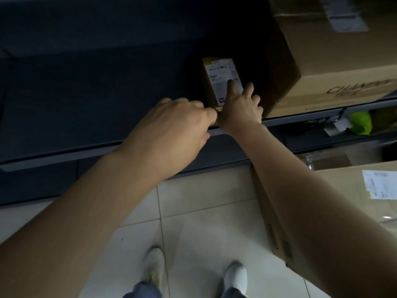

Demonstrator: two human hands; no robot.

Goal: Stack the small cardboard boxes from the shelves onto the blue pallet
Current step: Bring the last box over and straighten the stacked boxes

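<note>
Head view: the small cardboard box at the shelf edge is only touched by the spread right hand and curled left hand, neither gripping, so slippage is risked against the large carton.

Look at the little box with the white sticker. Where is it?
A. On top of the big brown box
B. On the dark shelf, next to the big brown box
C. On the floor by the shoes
B: the small box sits on the dark shelf beside the big brown box, with the right hand touching its label.
</note>
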